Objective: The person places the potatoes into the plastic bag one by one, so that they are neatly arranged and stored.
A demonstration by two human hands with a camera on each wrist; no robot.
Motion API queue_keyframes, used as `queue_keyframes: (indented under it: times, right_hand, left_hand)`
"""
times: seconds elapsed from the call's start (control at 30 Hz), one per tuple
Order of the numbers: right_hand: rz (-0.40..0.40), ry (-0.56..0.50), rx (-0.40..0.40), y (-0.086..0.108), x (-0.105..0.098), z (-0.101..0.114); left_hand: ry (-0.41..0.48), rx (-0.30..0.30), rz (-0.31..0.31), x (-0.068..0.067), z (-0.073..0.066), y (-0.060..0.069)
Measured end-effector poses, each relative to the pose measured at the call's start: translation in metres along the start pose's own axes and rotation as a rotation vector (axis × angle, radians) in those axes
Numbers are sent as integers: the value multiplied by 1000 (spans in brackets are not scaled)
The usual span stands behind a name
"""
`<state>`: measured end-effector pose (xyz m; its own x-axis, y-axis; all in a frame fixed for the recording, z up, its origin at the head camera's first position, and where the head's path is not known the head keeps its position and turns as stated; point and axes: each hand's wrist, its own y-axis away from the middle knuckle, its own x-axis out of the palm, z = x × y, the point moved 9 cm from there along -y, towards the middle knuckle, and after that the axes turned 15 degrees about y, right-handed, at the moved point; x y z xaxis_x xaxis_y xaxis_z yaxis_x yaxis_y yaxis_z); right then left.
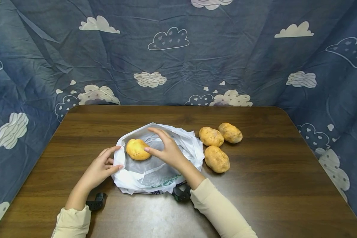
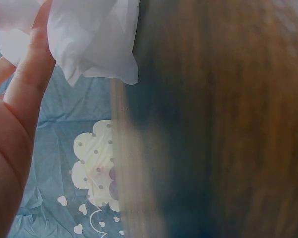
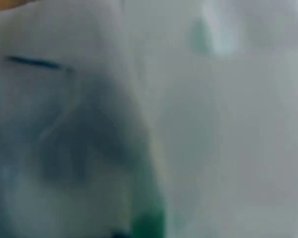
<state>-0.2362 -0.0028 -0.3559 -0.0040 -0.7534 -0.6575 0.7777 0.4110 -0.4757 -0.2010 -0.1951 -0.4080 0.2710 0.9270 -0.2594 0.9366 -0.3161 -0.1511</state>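
A white plastic bag [image 1: 190,145] lies on the table with its mouth spread wide. One yellow potato [image 1: 136,149] sits inside, near the bag's left wall. My left hand [image 1: 99,168] holds the bag's left rim between fingers and thumb; the white plastic [image 2: 97,42] hangs by its fingers in the left wrist view. Over the bag's mouth, my right hand [image 1: 168,150] has its thumb at the potato's right edge, while the index finger stretches apart from it. Blurred whitish plastic [image 3: 228,139] fills the right wrist view, hiding that hand's fingers.
Right of the bag, a potato [image 1: 217,159] lies close to its edge, with two more potatoes [image 1: 211,136] [image 1: 230,133] behind. Black wrist devices [image 1: 96,201] show near both sleeves. A cloud-patterned cloth [image 1: 178,59] hangs behind the brown wooden table [image 1: 270,172].
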Motion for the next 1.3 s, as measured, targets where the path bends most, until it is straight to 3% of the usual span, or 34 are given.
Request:
queue_keyframes:
  times: [0.33,0.9,1.2,1.3]
  right_hand:
    - [-84,12,-57,12,-25,-1]
    - [-149,67,-31,40,-59,-21]
    - [-177,85,-17,47,-83,4]
    - [-191,103,-26,49,-85,-3]
  left_hand:
    - [-5,11,-2,0,1,1]
    - [-5,7,1,0,2,0]
    - [-16,-3,-5,0,2,1]
    - [-14,-9,-7,0,3,1]
